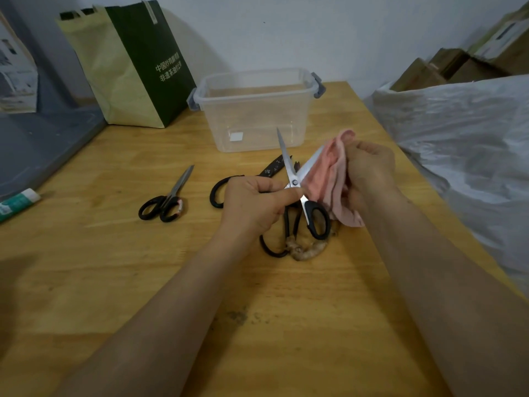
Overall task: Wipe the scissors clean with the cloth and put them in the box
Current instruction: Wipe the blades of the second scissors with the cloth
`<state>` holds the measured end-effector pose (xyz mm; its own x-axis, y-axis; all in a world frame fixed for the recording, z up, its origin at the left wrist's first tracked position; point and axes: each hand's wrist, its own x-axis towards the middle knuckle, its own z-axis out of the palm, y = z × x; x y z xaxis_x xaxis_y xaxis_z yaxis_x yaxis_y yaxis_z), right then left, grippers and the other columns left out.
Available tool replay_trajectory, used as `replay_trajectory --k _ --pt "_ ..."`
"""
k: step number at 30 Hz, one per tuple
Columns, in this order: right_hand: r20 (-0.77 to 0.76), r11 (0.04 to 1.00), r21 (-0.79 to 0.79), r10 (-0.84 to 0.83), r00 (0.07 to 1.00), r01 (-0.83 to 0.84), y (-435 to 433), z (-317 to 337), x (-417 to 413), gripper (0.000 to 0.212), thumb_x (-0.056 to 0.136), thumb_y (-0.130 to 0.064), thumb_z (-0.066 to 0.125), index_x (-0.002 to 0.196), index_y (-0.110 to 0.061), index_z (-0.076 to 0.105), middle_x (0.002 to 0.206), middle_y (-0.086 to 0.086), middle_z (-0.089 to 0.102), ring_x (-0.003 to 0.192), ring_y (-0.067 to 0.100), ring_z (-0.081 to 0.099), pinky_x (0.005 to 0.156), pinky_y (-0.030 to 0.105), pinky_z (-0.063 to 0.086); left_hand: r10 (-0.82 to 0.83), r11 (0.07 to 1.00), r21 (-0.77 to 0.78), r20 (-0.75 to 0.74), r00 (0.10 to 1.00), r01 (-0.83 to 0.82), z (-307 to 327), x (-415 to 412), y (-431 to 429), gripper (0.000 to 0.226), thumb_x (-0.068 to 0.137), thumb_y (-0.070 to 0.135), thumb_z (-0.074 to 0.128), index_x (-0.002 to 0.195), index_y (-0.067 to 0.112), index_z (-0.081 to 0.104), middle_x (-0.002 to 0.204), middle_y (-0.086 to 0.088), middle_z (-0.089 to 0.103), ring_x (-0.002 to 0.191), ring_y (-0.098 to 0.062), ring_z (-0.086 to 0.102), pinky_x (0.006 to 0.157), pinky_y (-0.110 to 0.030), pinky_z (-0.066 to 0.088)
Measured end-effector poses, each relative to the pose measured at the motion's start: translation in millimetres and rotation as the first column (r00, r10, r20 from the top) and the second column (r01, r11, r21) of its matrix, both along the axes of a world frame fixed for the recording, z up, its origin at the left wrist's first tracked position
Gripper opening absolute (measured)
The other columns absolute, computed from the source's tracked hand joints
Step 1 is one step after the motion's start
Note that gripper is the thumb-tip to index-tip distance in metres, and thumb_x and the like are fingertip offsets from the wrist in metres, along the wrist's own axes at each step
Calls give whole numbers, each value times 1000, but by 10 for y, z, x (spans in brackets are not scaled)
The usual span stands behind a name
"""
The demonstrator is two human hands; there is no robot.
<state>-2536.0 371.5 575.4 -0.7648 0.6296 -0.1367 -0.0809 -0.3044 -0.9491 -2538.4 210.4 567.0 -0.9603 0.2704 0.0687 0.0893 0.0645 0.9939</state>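
You're doing the wipe step on the scissors [294, 183], no boxing yet. Your L hand [257, 202] is gripping them just below the pivot, fingers curled round one handle, and holding them up over the table [114, 282], near the front of the box [254, 110]. Your R hand [369, 167] is pinching the cloth [329, 179], which is folding round the right blade. The left blade is sticking up bare, w/ its tip pointing toward the box.

Next, as I'm judging it: you're needing to draw the cloth out to the tip, do the bare blade too, keep fingers off the edges, close the blades, then lower them into the lidless box.

Look: the blades are standing apart in a V. They're bright steel w/ black loop handles and a silver pivot screw. Can't tell if any dirt's left.

Other pairs are lying on the table: small pair [169, 202], black pair [273, 168], third pair [270, 250] under your hands.
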Motion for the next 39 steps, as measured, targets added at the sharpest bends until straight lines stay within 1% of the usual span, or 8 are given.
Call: replay_trajectory --k 7,11,15,21,25,34,37,39 --pt "-63 987 -44 149 987 -151 -3 -33 45 3 83 -9 70 82 -9 73 75 13 73 66 25 71 59 32 56 50 997 66 19 999 -51 26 -40 -27 34 77 7 77 48 18 61 39 7 48 34 -3 37 38 -12 32" --pt "-107 958 -59 272 956 -279 -99 -22 79 21 83 2 66 100 -8 70 83 17 72 67 28 68 63 41 57 64 995 75 -9 998 -63 28 -46 -35 38 77 9 77 44 20 62 39 10 46 34 -1 37 37 -12 32" --pt "-197 924 -73 356 913 -376 -209 -34 91 25 88 0 60 111 10 58 87 23 66 65 26 65 53 30 53 51 996 70 -52 997 -48 34 -4 -24 21 77 9 76 60 16 67 39 12 51 34 1 41 38 -11 33" --pt "-155 843 -84 515 843 -531 -206 -12 162 11 84 -8 63 86 3 65 70 23 63 51 30 62 45 32 50 48 990 138 -60 997 -39 67 30 -28 20 80 2 71 62 7 63 38 11 52 33 1 46 38 -8 35" --pt "-161 718 -160 658 736 -677 -171 20 180 40 73 1 61 112 10 59 85 24 62 58 30 61 49 33 51 46 987 155 -43 998 -39 75 37 -25 9 80 1 71 72 2 66 38 10 52 32 0 47 37 -8 35" --pt "-241 783 -410 401 884 -467 -150 9 95 35 85 1 60 119 8 57 105 21 66 86 24 66 81 37 56 45 995 94 -82 996 -37 40 44 -20 10 79 7 74 71 11 69 41 12 55 36 1 49 40 -8 36" --pt "-313 689 -466 458 832 -555 -137 24 112 37 85 7 52 122 11 55 108 21 64 86 22 68 68 30 60 37 995 95 -72 997 -31 41 39 -26 7 79 7 74 74 8 69 42 12 56 37 1 50 40 -8 36" --pt "-307 684 -320 580 755 -656 -95 26 140 44 80 11 48 123 8 55 104 18 65 84 21 67 69 27 57 22 993 117 -81 996 -13 55 48 -36 8 80 5 72 73 6 69 41 11 56 36 1 50 39 -8 37"
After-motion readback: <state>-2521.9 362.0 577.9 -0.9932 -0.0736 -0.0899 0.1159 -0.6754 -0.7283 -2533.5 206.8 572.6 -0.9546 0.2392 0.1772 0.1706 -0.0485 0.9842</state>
